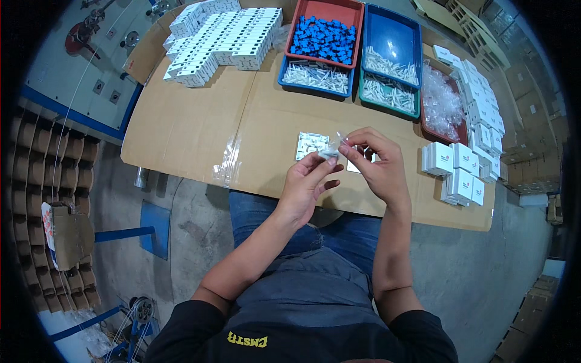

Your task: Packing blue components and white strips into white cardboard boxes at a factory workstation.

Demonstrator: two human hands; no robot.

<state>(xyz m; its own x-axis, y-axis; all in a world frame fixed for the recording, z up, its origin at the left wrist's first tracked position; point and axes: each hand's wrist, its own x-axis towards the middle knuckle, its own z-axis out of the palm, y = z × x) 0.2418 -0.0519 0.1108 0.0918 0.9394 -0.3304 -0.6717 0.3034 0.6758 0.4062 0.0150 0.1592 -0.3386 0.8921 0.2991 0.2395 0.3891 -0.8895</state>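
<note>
A small clear plastic bag point(331, 149) with pale contents is held up between my hands, just above the cardboard-covered table. My left hand point(304, 184) pinches its lower part between thumb and fingers. At the bag's upper right side, the thumb and forefinger of my right hand point(382, 164) grip the plastic. Just beyond my left fingertips lies a white square plate with cut-outs and small fittings point(310, 141). Another flat white piece point(353, 166) rests on the table, mostly covered by my right hand. What exactly the bag contains is too small to tell.
Beyond my hands stand a red tray point(330, 8) of blue plastic parts, blue trays point(392, 29) and a green tray point(387, 109) of small white pieces. A dark red tray point(463, 132) holds clear bags. White units point(233, 39) are stacked far left, white boxes point(463, 181) at right.
</note>
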